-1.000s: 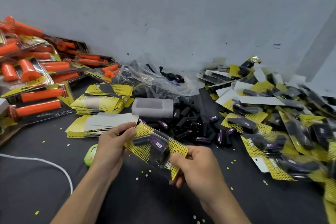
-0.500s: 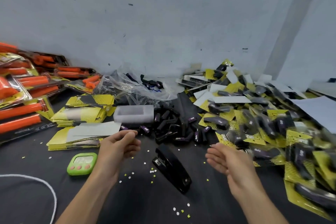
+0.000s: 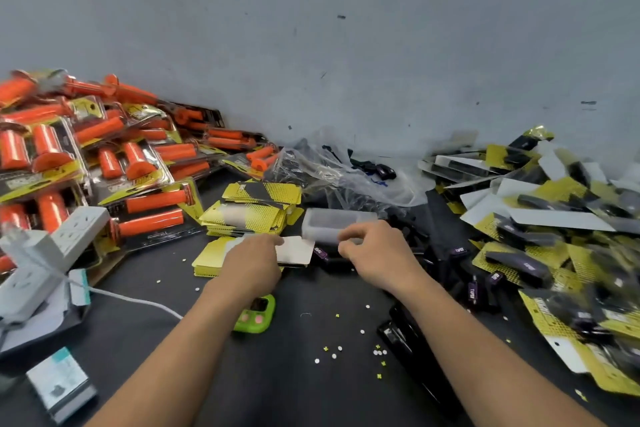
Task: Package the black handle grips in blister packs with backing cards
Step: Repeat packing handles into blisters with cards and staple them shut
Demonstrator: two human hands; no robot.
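Observation:
My left hand (image 3: 252, 262) rests on a low stack of yellow backing cards (image 3: 207, 253), fingertips on the top card (image 3: 296, 250), which lies white side up. My right hand (image 3: 375, 250) reaches with curled fingers to the front edge of a stack of clear blister shells (image 3: 332, 218); motion blur hides whether it grips one. Loose black handle grips (image 3: 460, 253) with purple labels lie in a heap just right of that hand.
Finished yellow-carded packs (image 3: 554, 236) are piled at the right, orange-grip packs (image 3: 104, 156) at the left. More card stacks (image 3: 256, 204), a plastic bag (image 3: 346, 170), a black stapler (image 3: 408, 336), a green timer (image 3: 256, 317) and a white power strip (image 3: 52, 246) surround the hands.
A second ago both hands held a filled pack. It is gone from them. Both hands have moved forward, the left onto the cards and the right to the blister shells.

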